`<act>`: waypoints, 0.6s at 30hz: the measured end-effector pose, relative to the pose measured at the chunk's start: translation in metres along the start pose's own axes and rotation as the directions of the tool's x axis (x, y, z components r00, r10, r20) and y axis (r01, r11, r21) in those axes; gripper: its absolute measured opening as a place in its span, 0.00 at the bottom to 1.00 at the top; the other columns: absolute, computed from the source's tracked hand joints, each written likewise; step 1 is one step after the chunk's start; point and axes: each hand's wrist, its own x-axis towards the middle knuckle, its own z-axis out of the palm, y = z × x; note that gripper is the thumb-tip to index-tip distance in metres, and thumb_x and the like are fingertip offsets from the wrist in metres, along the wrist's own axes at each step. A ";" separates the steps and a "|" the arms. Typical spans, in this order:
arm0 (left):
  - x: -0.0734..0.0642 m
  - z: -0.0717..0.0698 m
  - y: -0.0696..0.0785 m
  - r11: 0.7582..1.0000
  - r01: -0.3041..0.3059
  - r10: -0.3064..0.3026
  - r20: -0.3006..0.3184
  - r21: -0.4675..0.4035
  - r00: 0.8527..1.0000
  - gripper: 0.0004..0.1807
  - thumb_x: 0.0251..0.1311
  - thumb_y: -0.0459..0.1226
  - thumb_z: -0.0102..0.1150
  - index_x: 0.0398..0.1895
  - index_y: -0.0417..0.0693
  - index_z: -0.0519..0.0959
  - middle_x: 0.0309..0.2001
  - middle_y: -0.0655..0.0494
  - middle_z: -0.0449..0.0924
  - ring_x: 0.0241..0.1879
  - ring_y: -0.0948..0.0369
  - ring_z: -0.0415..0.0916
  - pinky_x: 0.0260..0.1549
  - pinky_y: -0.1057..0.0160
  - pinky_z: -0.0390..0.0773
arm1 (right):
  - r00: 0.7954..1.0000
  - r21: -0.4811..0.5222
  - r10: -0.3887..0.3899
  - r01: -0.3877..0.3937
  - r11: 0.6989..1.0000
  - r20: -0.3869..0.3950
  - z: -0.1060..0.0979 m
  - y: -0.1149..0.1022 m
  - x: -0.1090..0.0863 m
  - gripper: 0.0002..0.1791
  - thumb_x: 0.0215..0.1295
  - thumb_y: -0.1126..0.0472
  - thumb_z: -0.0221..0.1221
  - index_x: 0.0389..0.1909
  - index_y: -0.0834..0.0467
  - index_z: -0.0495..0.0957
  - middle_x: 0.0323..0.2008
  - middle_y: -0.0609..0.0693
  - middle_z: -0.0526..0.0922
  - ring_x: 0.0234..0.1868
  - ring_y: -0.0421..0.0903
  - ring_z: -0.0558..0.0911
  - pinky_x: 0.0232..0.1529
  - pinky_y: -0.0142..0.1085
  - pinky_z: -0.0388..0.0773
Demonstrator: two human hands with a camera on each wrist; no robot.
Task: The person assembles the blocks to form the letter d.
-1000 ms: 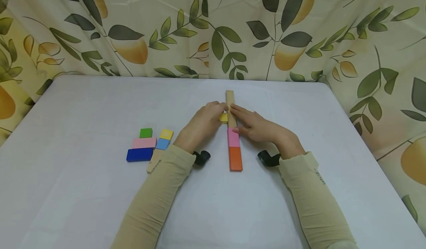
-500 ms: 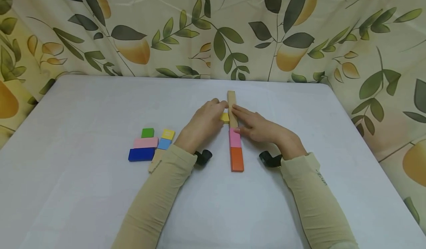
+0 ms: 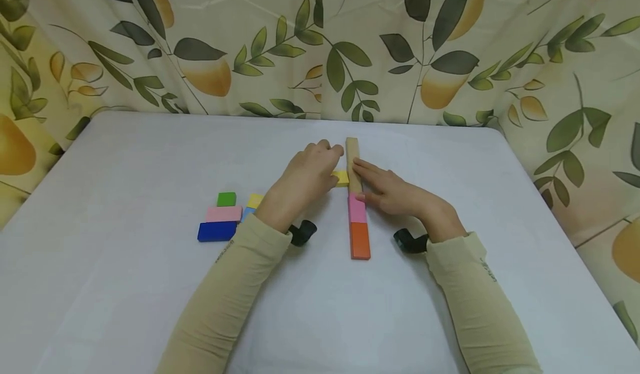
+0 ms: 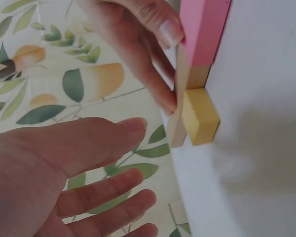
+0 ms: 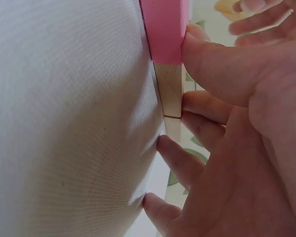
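A straight row of blocks runs away from me on the white table: an orange block (image 3: pixel 360 240) nearest, then a pink block (image 3: pixel 357 208), then natural wood blocks (image 3: pixel 353 157). A small yellow block (image 4: pixel 201 116) stands against the left side of the wooden part. My left hand (image 3: pixel 310 174) is just left of the row, thumb and fingers apart with nothing between them. From the right, my right hand (image 3: pixel 390 190) rests its fingertips on the wooden part, its thumb at the pink block. Its other fingertips touch the tablecloth in the right wrist view.
Left of my left forearm lie a green block (image 3: pixel 226 199), a light pink block (image 3: pixel 224 214) and a dark blue block (image 3: pixel 217 231). Beside them a second yellow block (image 3: pixel 254 200) and a light blue one are partly covered by my arm. A patterned curtain (image 3: pixel 280 46) hangs behind the table.
My left hand has come away from the yellow block and lifted slightly, its sleeve now covering more of the left-hand blocks. The right hand stays on the row; the whole view shifts slightly.
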 end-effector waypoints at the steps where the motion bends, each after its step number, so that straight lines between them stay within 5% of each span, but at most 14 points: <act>1: -0.001 -0.002 0.000 1.000 0.001 -0.001 0.003 0.006 1.000 0.22 0.63 0.37 0.64 0.59 0.44 0.74 0.51 0.46 0.78 0.46 0.51 0.77 0.43 0.56 0.82 | 1.000 0.001 -0.001 0.001 1.000 -0.001 0.000 0.001 0.000 0.40 0.74 0.55 0.52 0.79 0.56 0.45 0.81 0.53 0.40 0.80 0.59 0.43 0.74 0.65 0.35; 18: -0.022 -0.015 -0.027 0.999 0.030 -0.030 0.018 0.011 0.999 0.26 0.63 0.37 0.65 0.63 0.42 0.72 0.52 0.43 0.78 0.48 0.49 0.78 0.46 0.54 0.82 | 1.000 -0.010 0.003 -0.004 1.000 -0.006 0.001 0.000 0.000 0.40 0.74 0.54 0.52 0.79 0.57 0.44 0.81 0.54 0.40 0.80 0.59 0.43 0.75 0.64 0.35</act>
